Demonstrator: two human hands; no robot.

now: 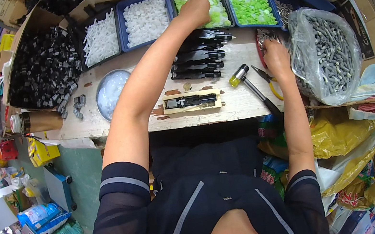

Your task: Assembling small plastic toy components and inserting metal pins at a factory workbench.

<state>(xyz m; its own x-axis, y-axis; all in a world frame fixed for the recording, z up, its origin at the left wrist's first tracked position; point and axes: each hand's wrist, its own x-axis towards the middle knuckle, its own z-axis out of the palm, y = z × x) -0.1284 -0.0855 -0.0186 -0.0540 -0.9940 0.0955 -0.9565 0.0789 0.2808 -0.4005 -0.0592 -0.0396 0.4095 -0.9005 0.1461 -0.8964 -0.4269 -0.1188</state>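
My left hand (194,12) reaches into a dark tray (177,14) of pale green and white small plastic parts (215,5). Its fingers curl downward, and what they hold is hidden. At the right, my right hand (277,56) dips into a narrow red tray (260,47) of small metal parts (266,34), fingertips pinched together. Between my arms, a wooden fixture (192,108) holds a black elongated assembly (199,99). Several similar black assemblies (199,64) lie in a row beyond it. A hammer (255,87) with a yellow face lies beside yellow-handled pliers (268,78).
Trays of white sticks (100,38), white pieces (146,19) and bright green pieces (252,5) line the back. A box of black parts (44,65) stands left, near a round dish (111,92) and brown bottle (35,121). A clear bag (328,52) of grey parts stands right.
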